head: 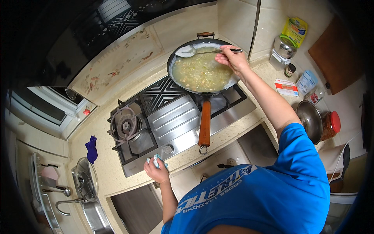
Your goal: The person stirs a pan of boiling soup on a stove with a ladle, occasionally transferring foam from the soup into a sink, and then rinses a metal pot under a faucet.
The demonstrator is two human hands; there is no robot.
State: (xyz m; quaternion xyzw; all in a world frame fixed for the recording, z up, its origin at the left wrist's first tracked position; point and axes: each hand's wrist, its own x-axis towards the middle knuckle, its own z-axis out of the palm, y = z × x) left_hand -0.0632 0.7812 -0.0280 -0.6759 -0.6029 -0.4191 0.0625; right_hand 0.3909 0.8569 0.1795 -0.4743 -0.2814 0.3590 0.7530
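My right hand (232,59) grips the handle of a metal spoon (211,52), whose bowl holds a white substance, over the far left part of a dark wok (170,70). Chunky yellow-green liquid (201,73) fills the wok, with a pale film along its inner edge. The wok sits on the right burner, its wooden handle (205,124) towards me. At the front edge of the gas stove (178,117), my left hand (157,172) closes around a crumpled light blue and white cloth (157,162).
On the left counter lie a purple cloth (91,149) and a glass lid (86,178) by the sink (96,218). To the right stand a metal bowl (310,121), a red-lidded jar (330,125), a small dark-lidded jar (289,70) and a red-and-white box (286,87). A range hood overhangs the back.
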